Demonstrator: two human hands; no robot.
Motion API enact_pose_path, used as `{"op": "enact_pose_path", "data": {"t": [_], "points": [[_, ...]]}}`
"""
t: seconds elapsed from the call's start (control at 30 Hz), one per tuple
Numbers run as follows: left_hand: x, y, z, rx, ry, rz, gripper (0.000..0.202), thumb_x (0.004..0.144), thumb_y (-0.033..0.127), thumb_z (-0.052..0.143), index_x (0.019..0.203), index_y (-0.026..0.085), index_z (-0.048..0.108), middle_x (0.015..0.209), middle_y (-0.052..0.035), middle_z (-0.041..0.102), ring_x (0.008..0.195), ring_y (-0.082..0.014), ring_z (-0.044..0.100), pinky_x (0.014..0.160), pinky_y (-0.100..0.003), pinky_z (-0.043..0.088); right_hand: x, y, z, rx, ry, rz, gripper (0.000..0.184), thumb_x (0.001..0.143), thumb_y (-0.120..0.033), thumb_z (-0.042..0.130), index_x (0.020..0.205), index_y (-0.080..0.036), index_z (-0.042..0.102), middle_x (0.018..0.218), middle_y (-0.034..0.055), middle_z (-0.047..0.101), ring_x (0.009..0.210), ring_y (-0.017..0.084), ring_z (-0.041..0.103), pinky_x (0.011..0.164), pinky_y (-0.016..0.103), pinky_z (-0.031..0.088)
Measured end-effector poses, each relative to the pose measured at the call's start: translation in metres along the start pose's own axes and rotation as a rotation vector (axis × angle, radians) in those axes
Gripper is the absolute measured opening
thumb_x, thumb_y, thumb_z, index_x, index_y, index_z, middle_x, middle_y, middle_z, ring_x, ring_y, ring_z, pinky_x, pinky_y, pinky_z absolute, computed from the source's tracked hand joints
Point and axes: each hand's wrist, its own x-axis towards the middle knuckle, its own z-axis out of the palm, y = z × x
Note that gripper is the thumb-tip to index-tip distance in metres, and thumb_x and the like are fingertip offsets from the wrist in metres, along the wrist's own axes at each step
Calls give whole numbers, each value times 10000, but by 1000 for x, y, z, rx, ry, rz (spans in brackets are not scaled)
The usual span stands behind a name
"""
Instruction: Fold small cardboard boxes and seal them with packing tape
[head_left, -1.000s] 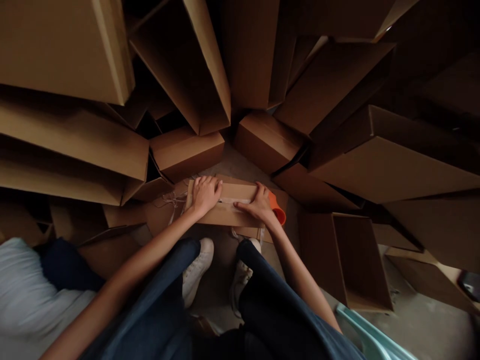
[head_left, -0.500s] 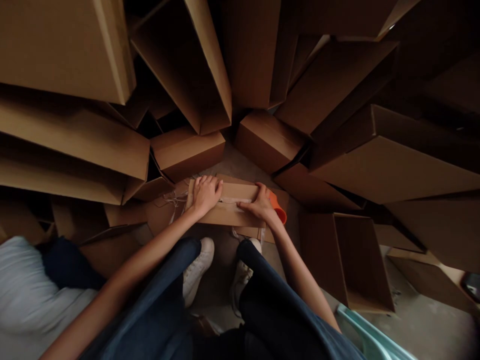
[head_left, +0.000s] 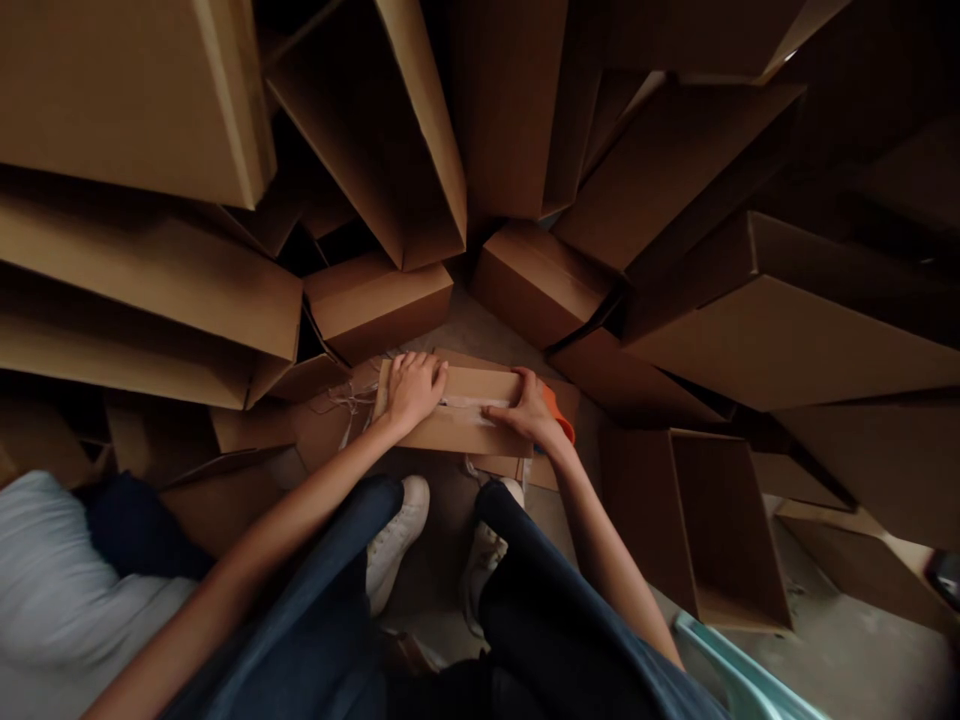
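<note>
A small brown cardboard box [head_left: 465,430] lies on the floor in front of my feet, with a pale strip of tape [head_left: 463,403] along its top seam. My left hand [head_left: 412,388] lies on the box's left end, fingers curled over the top. My right hand [head_left: 531,412] sits at the right end, thumb pointing left along the tape, fingers wrapped on an orange tape dispenser [head_left: 561,418] that is mostly hidden behind it.
Stacks of brown cardboard boxes [head_left: 375,300] ring the spot on all sides. An open, empty box [head_left: 712,520] stands to the right. My white shoes [head_left: 394,540] rest on the concrete floor. A teal plastic edge [head_left: 739,675] shows at lower right, white cloth at lower left.
My right hand has slid a little to the right along the tape with the orange dispenser, which is now more hidden. The left hand has stayed in place.
</note>
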Motion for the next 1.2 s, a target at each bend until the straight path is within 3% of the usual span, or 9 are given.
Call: {"op": "enact_pose_path", "data": {"t": [0.4,0.8,1.2], "points": [[-1,0,-2,-22,-2,-2,355,1005,334,363,1021,181,683,1085,-105,716,1055,-275,594,973,-417,358,3,2,-16,-24,-68,-76,717,539,-363,817,1193,-248,546,1142,83,590,1090,301,563,957,498,455],[-1,-1,1,-13,12,7,340,1004,331,378,1022,183,684,1092,-98,717,1048,-268,597,967,-415,366,2,7,-25,51,-169,-68,766,597,-340,785,1307,-234,520,1315,99,549,1199,279,522,1045,459,409],[-1,-1,0,-18,25,13,330,1002,323,388,1000,181,686,1076,-96,721,1034,-267,602,955,-416,375,7,22,-32,263,-292,-61,812,635,-339,787,1391,-293,496,1386,78,548,1248,279,529,1079,476,417]]}}
